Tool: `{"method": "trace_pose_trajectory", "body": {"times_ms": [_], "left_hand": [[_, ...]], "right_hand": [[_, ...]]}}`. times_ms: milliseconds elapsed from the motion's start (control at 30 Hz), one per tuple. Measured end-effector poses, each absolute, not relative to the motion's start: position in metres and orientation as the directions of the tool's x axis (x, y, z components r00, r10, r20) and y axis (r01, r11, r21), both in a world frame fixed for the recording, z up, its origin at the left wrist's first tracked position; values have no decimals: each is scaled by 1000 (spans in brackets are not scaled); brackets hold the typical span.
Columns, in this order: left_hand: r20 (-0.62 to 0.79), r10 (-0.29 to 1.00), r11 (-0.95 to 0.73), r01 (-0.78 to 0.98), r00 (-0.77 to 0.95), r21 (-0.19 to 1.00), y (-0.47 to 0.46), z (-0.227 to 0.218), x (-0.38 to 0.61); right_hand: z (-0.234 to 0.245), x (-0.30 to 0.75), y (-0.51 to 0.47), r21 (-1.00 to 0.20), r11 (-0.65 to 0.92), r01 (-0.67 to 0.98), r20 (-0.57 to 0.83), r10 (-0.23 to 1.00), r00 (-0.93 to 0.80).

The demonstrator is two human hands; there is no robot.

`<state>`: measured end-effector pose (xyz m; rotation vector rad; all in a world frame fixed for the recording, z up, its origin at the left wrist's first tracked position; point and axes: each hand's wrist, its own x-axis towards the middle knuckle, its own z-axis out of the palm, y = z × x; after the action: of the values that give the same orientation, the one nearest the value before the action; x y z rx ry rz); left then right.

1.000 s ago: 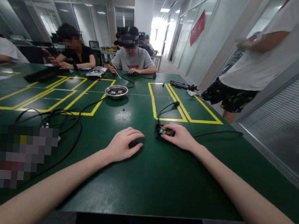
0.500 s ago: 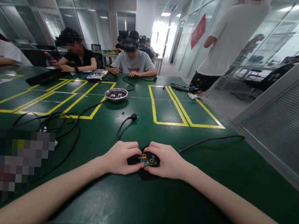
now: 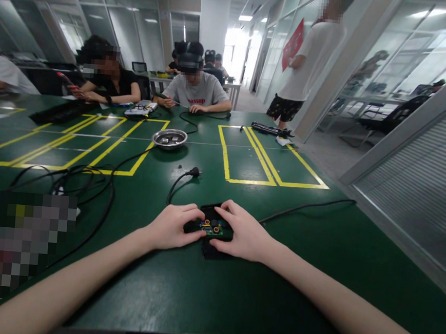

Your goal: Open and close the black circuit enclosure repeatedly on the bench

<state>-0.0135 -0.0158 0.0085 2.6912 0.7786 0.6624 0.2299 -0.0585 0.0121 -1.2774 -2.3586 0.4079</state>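
A pixelated block (image 3: 20, 243) covered the near left of the dark green counter (image 3: 205, 289); whatever lay under it could not be made out. A tangle of thin black cables (image 3: 78, 181) ran out from its upper edge, partly hidden by it. Flat yellow tape rectangles (image 3: 93, 141) marked the matt, lightly scuffed counter surface further back.

The left hand (image 3: 172, 228) lay palm down, fingers curled and clamped on the left end of the small black plastic casing (image 3: 212, 228). Its fingertips hid that end of the casing. The casing sat on the counter, near the front edge and roughly at centre, between both hands. Inside it showed a small green circuit board with round copper-coloured coils (image 3: 211, 228); finer parts were too small to tell. A dark flat piece under the casing's near side was mostly covered, shape unclear.

A thin black power cord with a plug (image 3: 185, 177) curved away from the casing, its plug lying free on the counter. Beyond it stood a shallow round metal dish (image 3: 169, 138), shiny, holding small metal bits too small to identify.

The right hand (image 3: 243, 235) was spread over the casing's right side, fingers clamped along its far edge, thumb on the near side. A second black cable (image 3: 308, 206) trailed right from behind this hand; its origin was hidden.

At the far edge sat several people with blurred faces; one in a grey T-shirt (image 3: 196, 92) held a thin tool. A standing person in a white shirt (image 3: 311, 53) was on the far right.
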Motion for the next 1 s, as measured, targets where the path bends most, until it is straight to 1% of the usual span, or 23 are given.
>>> {"method": "trace_pose_trajectory", "body": {"times_ms": [167, 333, 567, 767, 833, 933, 1000], "left_hand": [[324, 584, -800, 457, 745, 389, -13, 8, -16], [343, 586, -802, 465, 734, 375, -12, 5, -16], [365, 564, -818, 440, 740, 371, -11, 5, -15], [331, 575, -809, 461, 748, 364, -8, 3, -15], [318, 581, -805, 472, 749, 360, -7, 3, -15], [310, 581, -806, 481, 752, 345, -6, 3, -15], [308, 576, -811, 481, 757, 334, -6, 4, -15]], "right_hand": [[7, 226, -61, -476, 566, 673, 253, 821, -512], [8, 224, -61, -411, 565, 716, 272, 825, -495], [4, 225, -48, -446, 545, 710, 327, 838, -437], [2, 218, -50, -425, 517, 743, 350, 851, -391], [4, 221, -51, -442, 505, 741, 355, 858, -372], [6, 233, -50, -515, 475, 713, 362, 875, -321], [6, 244, -50, -550, 496, 672, 370, 866, -336]]}}
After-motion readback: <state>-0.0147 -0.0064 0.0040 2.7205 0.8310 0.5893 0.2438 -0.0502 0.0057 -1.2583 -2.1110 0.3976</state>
